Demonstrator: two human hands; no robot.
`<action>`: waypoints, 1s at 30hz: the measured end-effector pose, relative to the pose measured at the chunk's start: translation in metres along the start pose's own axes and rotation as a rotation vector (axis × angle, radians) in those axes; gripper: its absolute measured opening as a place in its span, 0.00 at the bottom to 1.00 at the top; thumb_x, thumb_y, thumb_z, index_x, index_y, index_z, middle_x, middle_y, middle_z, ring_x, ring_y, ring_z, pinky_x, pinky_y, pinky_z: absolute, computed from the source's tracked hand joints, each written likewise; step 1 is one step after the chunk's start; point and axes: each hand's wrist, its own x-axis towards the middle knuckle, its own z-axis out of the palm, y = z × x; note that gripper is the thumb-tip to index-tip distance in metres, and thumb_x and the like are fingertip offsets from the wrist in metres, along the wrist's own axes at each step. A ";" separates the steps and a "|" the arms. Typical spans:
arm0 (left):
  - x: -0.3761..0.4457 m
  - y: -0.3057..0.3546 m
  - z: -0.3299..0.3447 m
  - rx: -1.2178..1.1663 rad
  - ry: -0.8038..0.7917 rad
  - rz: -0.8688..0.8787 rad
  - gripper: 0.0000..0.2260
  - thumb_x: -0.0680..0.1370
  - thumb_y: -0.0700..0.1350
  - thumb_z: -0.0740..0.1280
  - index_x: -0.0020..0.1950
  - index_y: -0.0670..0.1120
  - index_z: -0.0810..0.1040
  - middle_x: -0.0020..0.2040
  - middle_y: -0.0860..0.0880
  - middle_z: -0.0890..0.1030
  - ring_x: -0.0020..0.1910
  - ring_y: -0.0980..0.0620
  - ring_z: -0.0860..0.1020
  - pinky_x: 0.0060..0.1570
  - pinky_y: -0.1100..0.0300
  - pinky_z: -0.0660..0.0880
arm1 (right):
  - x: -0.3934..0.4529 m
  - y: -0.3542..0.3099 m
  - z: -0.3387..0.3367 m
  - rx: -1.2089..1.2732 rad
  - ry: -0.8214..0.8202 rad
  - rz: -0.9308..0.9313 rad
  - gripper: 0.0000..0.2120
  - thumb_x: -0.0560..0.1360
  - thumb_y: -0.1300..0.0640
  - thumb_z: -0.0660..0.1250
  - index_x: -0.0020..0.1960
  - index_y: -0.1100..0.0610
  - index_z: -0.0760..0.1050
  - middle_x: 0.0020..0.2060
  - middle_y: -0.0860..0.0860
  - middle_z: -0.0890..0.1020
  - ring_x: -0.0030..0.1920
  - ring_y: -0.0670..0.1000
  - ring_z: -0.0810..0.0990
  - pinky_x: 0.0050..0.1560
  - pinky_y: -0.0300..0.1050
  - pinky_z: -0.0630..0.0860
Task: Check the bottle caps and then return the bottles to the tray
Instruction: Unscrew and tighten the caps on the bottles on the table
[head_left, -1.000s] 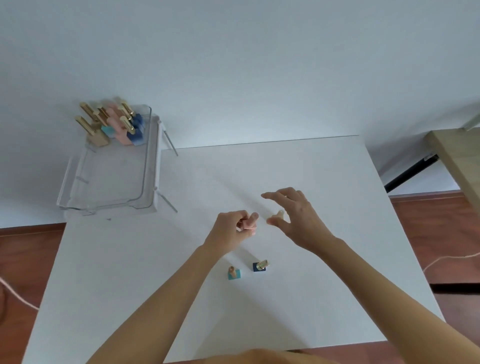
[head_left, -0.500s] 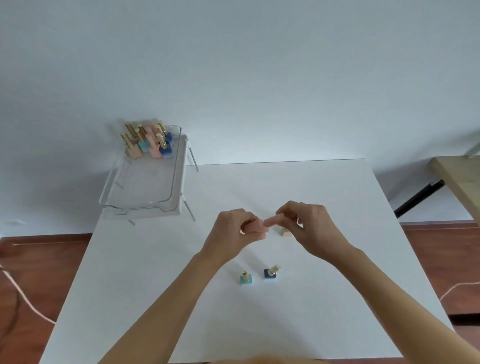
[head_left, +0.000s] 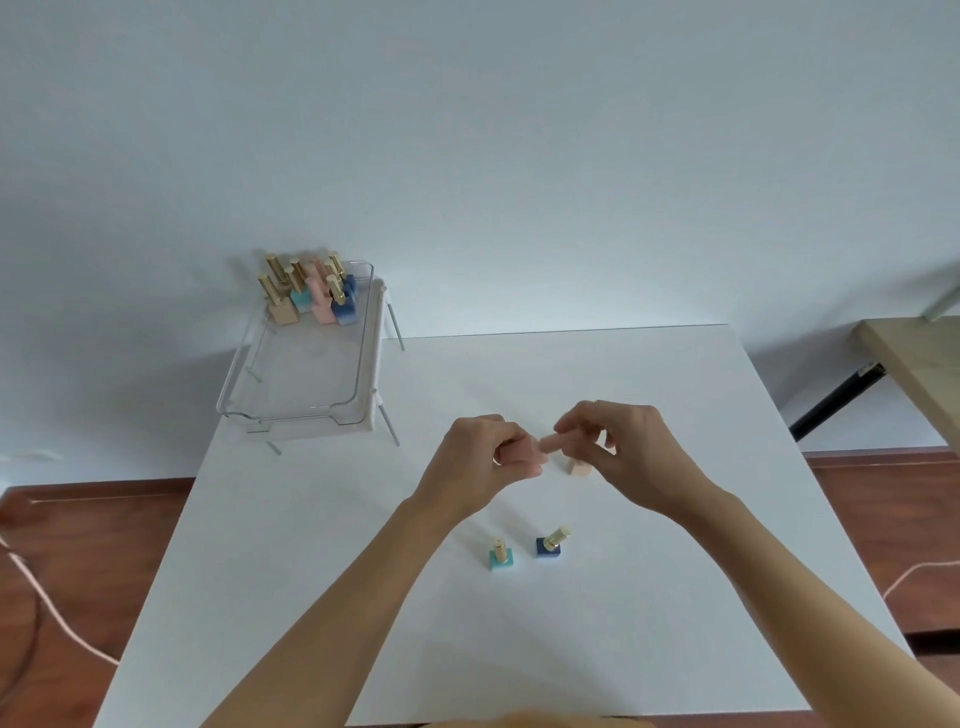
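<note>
Above the middle of the white table, my left hand grips a small pink bottle, mostly hidden in the fist. My right hand pinches that bottle's pink cap between thumb and fingers. A beige bottle stands on the table just behind the hands, partly hidden. A teal bottle and a dark blue bottle, both with gold caps, stand nearer to me. The clear tray sits at the table's far left corner with several bottles grouped at its far end.
The tray stands on thin wire legs and overhangs the table's left edge. A wooden table is at the far right. A cable lies on the brown floor at the left.
My right hand came in from open beside the left fist and closed its fingers on the pink bottle's cap. My head tilted, so the tray and table sit lower in view.
</note>
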 end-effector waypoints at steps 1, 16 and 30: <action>0.000 0.001 0.001 0.002 -0.004 0.005 0.06 0.69 0.48 0.76 0.45 0.53 0.83 0.36 0.52 0.79 0.36 0.54 0.75 0.40 0.58 0.75 | 0.000 -0.001 0.001 0.016 0.021 0.037 0.04 0.76 0.53 0.66 0.44 0.53 0.78 0.37 0.40 0.86 0.35 0.47 0.77 0.35 0.36 0.71; 0.003 0.001 0.008 0.008 -0.044 0.002 0.06 0.69 0.48 0.76 0.44 0.51 0.82 0.35 0.52 0.78 0.37 0.53 0.75 0.41 0.54 0.76 | -0.004 0.008 -0.001 0.010 -0.006 0.111 0.09 0.79 0.53 0.64 0.42 0.52 0.79 0.33 0.36 0.84 0.30 0.46 0.76 0.31 0.33 0.69; 0.008 0.000 0.019 0.010 -0.059 0.012 0.07 0.69 0.49 0.76 0.43 0.52 0.81 0.35 0.52 0.78 0.35 0.55 0.74 0.38 0.60 0.74 | -0.009 0.010 0.001 0.053 0.049 0.123 0.04 0.75 0.57 0.69 0.41 0.52 0.79 0.30 0.45 0.83 0.27 0.45 0.68 0.28 0.32 0.66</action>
